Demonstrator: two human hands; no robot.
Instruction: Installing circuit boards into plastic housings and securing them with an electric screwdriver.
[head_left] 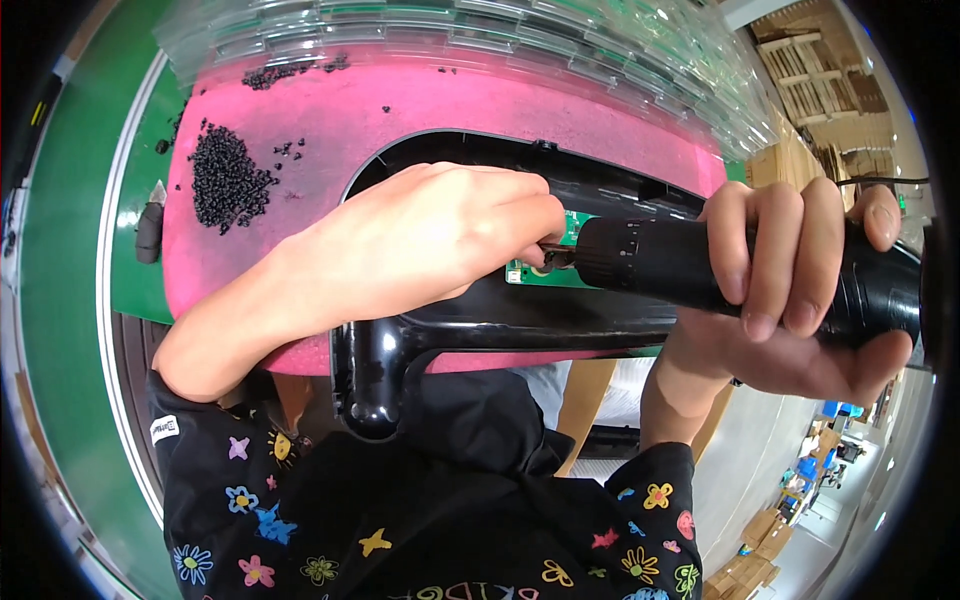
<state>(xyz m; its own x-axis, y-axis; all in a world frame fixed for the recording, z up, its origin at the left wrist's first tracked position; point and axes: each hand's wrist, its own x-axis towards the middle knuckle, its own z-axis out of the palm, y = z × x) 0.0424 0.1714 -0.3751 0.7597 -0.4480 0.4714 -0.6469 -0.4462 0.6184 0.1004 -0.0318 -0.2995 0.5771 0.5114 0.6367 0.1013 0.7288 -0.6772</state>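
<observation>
My right hand (pixel 790 270) is wrapped round a black electric screwdriver (pixel 655 258), held nearly level with its tip pointing left. At that tip, the thumb and fingers of my left hand (pixel 470 225) are pinched together by a small dark metal piece (pixel 556 256); what they hold is too small to make out. Just beneath lies a green circuit board (pixel 545 274), partly covered by the fingers and the screwdriver. The board sits inside a long black plastic housing (pixel 480 312) with a rounded stub at its near left end.
A pink mat (pixel 330 115) covers the green table. On its left lies a heap of small black screws (pixel 228 180), with more scattered around. Stacked clear plastic trays (pixel 480 35) line the far edge. A grey-handled pointed tool (pixel 150 230) lies at the left.
</observation>
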